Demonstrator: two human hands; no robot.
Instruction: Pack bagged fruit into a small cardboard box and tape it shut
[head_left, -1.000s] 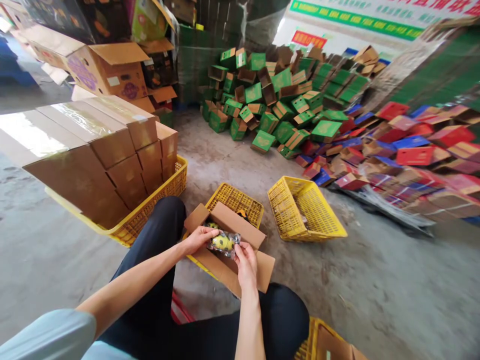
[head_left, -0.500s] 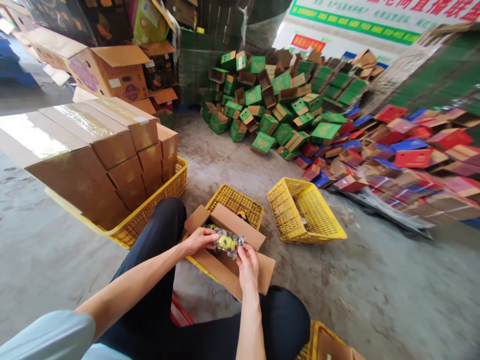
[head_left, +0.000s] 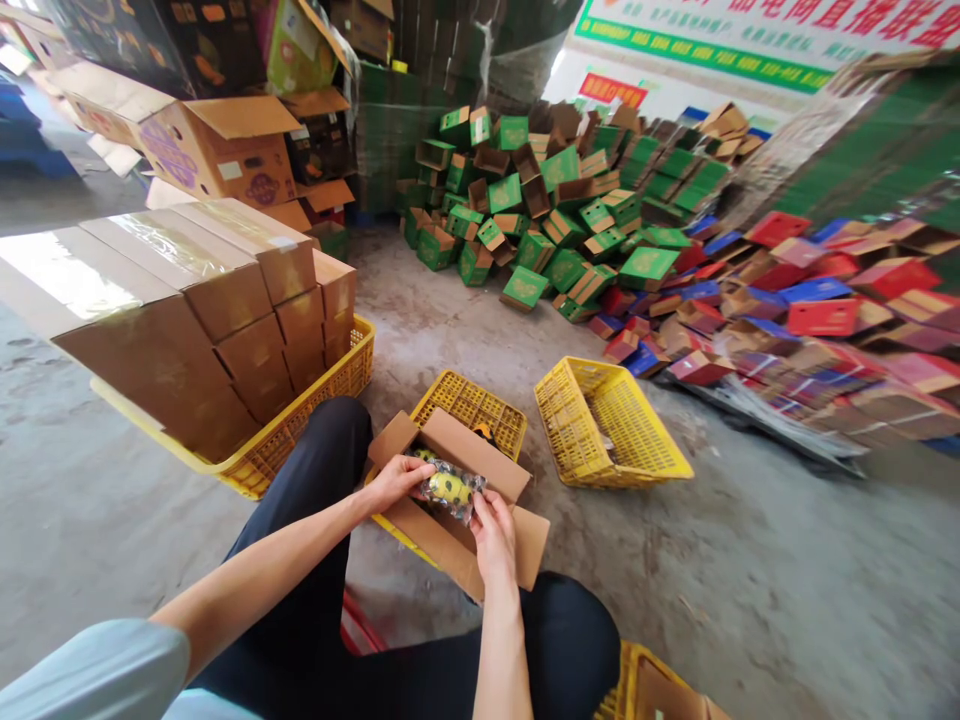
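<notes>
Between my hands is a clear plastic-wrapped package (head_left: 451, 488) with yellow, dark-spotted contents whose kind I cannot make out. My left hand (head_left: 399, 480) pinches its left end, and my right hand (head_left: 493, 528) grips the right end. Both hands are over an open cardboard box (head_left: 480, 455) with its flaps spread. Beneath the package, the inside of the box is mostly hidden. Under the box is an upturned yellow crate (head_left: 471, 402), with a small black and orange object (head_left: 486, 433) lying on it behind the box.
To the left, a yellow crate (head_left: 289, 440) holds stacked taped cartons (head_left: 172, 300). Another yellow crate (head_left: 637, 420) stands to the right on the concrete floor. Green boxes (head_left: 525, 285) and red and blue boxes (head_left: 821, 317) are heaped behind. A crate corner (head_left: 630, 680) shows beside my right knee.
The package has shifted very slightly left and down, with both hands still on it. The box and crates stay in place.
</notes>
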